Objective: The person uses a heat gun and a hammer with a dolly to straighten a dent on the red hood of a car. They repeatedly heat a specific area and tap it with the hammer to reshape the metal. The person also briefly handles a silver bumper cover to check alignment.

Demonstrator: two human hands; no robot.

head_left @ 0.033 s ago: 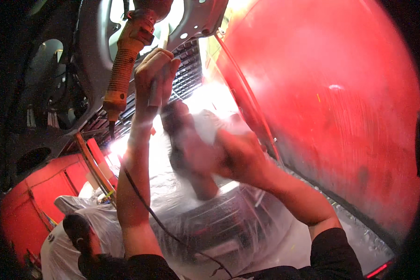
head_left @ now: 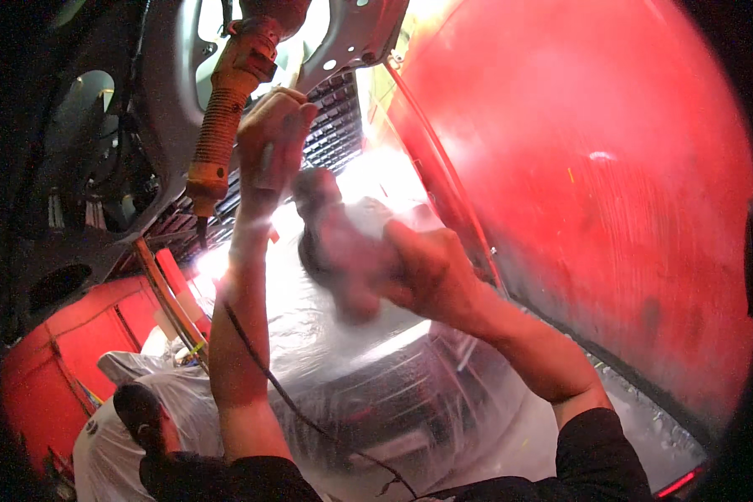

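My left hand (head_left: 274,138) is raised and closed around a slim, light-coloured rod (head_left: 294,69), whose upper part reaches the edge of a dark grey vehicle panel (head_left: 169,84) with large cut-outs. A greyish end of something shows at the heel of that palm. In my right hand (head_left: 435,269), fingers wrapped, is a mallet-shaped tool (head_left: 335,251), blurred by motion. Its dark upper end is close to my left wrist, apart from it as far as I can see. Just left of my left hand hangs an orange corded power tool (head_left: 219,125), untouched by either hand.
A black cord (head_left: 289,406) trails from the power tool behind my left forearm toward the bottom. Clear plastic sheeting (head_left: 368,368) drapes a vehicle below. A large red wall (head_left: 594,184) stands at right, with a slanting red strut (head_left: 439,159) beside it.
My right hand and the mallet-shaped tool have shifted slightly upward. My left hand has tilted slightly left, still holding the rod. The hanging power tool stays put.
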